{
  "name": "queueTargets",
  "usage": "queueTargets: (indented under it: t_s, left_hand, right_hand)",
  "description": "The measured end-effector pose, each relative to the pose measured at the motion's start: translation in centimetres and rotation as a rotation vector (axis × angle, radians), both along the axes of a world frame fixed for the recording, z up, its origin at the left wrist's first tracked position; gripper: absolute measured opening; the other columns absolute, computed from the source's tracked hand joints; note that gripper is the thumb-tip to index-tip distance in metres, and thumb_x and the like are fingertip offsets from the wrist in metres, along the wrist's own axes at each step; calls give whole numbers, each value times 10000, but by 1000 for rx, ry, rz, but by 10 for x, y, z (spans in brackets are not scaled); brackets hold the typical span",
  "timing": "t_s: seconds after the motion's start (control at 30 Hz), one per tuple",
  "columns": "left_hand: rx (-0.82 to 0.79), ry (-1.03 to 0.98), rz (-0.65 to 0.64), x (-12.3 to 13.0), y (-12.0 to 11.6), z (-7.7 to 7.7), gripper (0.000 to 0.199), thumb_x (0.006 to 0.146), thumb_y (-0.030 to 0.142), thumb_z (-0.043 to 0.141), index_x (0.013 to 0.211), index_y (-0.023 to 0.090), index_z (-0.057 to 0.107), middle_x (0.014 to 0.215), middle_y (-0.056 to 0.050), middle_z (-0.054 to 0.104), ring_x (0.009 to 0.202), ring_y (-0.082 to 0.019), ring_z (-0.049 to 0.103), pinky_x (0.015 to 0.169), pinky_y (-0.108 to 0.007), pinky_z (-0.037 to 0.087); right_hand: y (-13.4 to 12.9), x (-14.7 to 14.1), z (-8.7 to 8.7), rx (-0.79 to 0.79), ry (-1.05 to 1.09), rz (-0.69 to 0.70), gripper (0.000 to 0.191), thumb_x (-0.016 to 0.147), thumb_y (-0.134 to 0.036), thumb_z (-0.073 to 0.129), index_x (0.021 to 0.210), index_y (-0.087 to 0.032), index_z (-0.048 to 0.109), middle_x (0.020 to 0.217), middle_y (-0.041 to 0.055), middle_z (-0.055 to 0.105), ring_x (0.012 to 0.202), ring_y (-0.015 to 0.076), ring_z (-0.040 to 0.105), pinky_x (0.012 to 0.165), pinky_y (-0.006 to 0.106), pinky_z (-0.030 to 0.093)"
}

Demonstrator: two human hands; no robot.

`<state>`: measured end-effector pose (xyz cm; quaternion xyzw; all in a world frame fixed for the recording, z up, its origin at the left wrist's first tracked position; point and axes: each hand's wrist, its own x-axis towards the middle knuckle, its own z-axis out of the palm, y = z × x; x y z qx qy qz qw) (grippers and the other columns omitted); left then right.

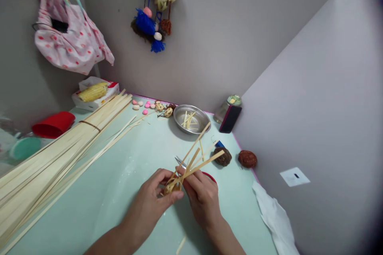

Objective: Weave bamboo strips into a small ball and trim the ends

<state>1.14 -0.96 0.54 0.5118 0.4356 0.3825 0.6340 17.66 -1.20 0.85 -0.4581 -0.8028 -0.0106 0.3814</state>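
straw-coloured strip ends (206,161) fan up and away from a small woven piece (172,186), which is held over the near half of the tabletop (119,191), about midway between its side edges. the left hand (149,197) grasps the woven piece from its side, thumb in front. the right hand (203,191) has its fingers bent in at the base of the strip ends, pinching them, it seems.

judging by this, the step in hand is weaving: working one strip past another while the piece is kept steady. the next move calls for a firm left grip, with the right fingers singling out one strip, passing it through a gap and drawing it snug without cracking it.

fingers cover much of the woven piece, so its full shape and the strip being worked cannot be told. the scissors (180,161) just beyond are half hidden by the right hand. by the far edge, the metal bowl (202,114) holds short pieces too small to sort. near the far right corner a phone (230,118) blocks part of a jar (220,113). the strip bundle (80,135) hides much of the left edge and runs out of view, and the near edge is cut off.
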Motion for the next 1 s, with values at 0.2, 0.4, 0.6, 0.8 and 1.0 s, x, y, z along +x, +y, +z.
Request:
queueTargets:
  t_s: [0.2, 0.4, 0.6, 0.8, 1.0]
  left_hand:
    - [-25, -107, -12, 1, -2, 2, 246, 741, 279, 741, 936, 205, 610, 908, -12, 646, 841, -200, 614, 764, -294, 481]
    - [-72, -240, -116, -1, 1, -7, 331, 697, 304, 790, 975, 197, 646, 869, -18, 669, 820, -207, 602, 715, -283, 460]
    - [-100, -384, -150, -2, 1, -14, 325, 685, 281, 824, 946, 204, 647, 838, 23, 637, 764, -155, 548, 671, -239, 418]
    - [-155, -421, -167, -2, -2, -12, 321, 688, 315, 828, 888, 190, 611, 749, 46, 602, 696, -130, 503, 657, -233, 372]
    - [-157, -380, -142, -5, 1, -7, 352, 676, 392, 824, 871, 184, 618, 748, 46, 546, 705, -135, 464, 659, -244, 351]
  right_hand:
    - [0, 0, -6, 100, 106, 36, 244, 955, -135, 543, 1123, -198, 709, 859, 77, 746, 737, 163, 704, 647, 238, 536]
    - [-6, -7, -6, -15, 390, 54, 201, 934, -183, 587, 1027, -232, 758, 839, 63, 774, 711, 179, 726, 619, 254, 577]
    - [-10, -15, -3, -228, 646, -7, 128, 888, -249, 660, 889, -234, 787, 792, 46, 779, 665, 192, 736, 562, 246, 582]
    - [-13, -11, 5, -123, 550, 97, 158, 891, -155, 644, 890, -261, 760, 740, 6, 723, 629, 141, 636, 578, 234, 520]
    - [-14, -11, 3, -190, 574, 89, 120, 932, -190, 599, 928, -242, 707, 778, 18, 691, 726, 168, 633, 657, 284, 524]
